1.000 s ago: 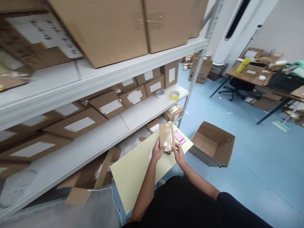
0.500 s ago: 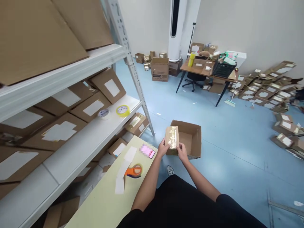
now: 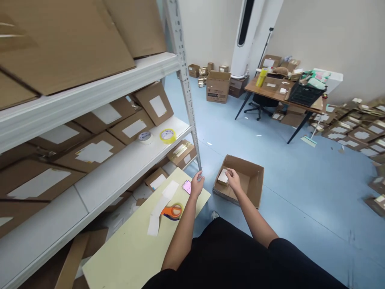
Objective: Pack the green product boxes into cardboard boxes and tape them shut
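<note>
My left hand (image 3: 197, 183) is in the air near the table's far corner, beside the phone (image 3: 187, 186), its fingers loosely bent and holding nothing. My right hand (image 3: 234, 180) hovers over the open carton (image 3: 255, 184) on the floor, empty, with fingers half curled and apart. Inside the carton, at its left side, lies a small cardboard box (image 3: 223, 177) with a white label facing up. The right fingertips are close beside it in the picture. On the pale yellow table (image 3: 129, 245) rest an orange tape dispenser (image 3: 172, 211) and a strip of white labels (image 3: 161, 206).
A metal shelf rack (image 3: 120, 168) with labelled boxes stands on the left, holding white tape (image 3: 145, 137) and yellow tape (image 3: 167, 136). Farther off are a cluttered desk (image 3: 251, 85), a large carton (image 3: 218, 87) and piled boxes (image 3: 361, 134) at right.
The small box has left both hands and now lies in the carton, label up. My left hand has moved left toward the phone; my right stays over the carton. The view has shifted left.
</note>
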`<state>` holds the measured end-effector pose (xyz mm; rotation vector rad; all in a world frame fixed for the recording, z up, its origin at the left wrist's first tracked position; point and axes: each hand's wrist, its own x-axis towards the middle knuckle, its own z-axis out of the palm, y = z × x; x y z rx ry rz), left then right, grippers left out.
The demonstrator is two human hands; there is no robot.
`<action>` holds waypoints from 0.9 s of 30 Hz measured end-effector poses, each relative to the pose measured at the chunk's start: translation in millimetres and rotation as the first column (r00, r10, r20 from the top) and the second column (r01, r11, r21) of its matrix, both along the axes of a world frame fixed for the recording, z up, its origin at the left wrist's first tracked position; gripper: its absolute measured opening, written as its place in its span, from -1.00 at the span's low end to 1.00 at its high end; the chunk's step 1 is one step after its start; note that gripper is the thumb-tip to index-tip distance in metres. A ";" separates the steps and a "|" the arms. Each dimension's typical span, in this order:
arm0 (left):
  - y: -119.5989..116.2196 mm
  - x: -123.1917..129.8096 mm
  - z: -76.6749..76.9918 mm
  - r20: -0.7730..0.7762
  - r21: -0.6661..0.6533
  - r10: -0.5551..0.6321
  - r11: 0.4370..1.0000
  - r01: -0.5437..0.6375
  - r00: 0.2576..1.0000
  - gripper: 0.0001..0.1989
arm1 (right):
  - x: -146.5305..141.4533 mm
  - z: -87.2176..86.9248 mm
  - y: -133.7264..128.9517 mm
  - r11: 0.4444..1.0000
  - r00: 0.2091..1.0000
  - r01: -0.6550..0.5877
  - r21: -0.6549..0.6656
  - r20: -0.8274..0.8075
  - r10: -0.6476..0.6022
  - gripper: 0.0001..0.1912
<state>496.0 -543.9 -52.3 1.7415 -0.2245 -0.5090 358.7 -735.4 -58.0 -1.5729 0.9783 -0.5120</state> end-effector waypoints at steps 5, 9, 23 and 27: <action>60.1 1.6 12.0 -0.007 -0.010 0.099 0.995 -0.099 0.995 -0.63 | 52.1 43.4 68.8 0.963 0.959 -0.245 -0.109 0.117 0.257 -0.50; 125.5 3.8 31.4 0.004 -0.037 0.189 0.981 -0.189 0.982 -0.63 | 81.1 65.3 141.1 0.898 0.891 -0.409 -0.162 0.141 0.432 -0.54; 373.3 -34.8 37.7 0.013 -0.086 0.544 0.837 -0.541 0.839 -0.59 | 102.9 35.6 364.1 0.699 0.700 -0.671 -0.248 0.100 0.707 -0.56; 405.4 -57.6 22.1 0.006 -0.066 0.594 0.803 -0.592 0.805 -0.57 | 90.3 3.6 373.9 0.662 0.693 -0.697 -0.276 -0.026 0.720 -0.53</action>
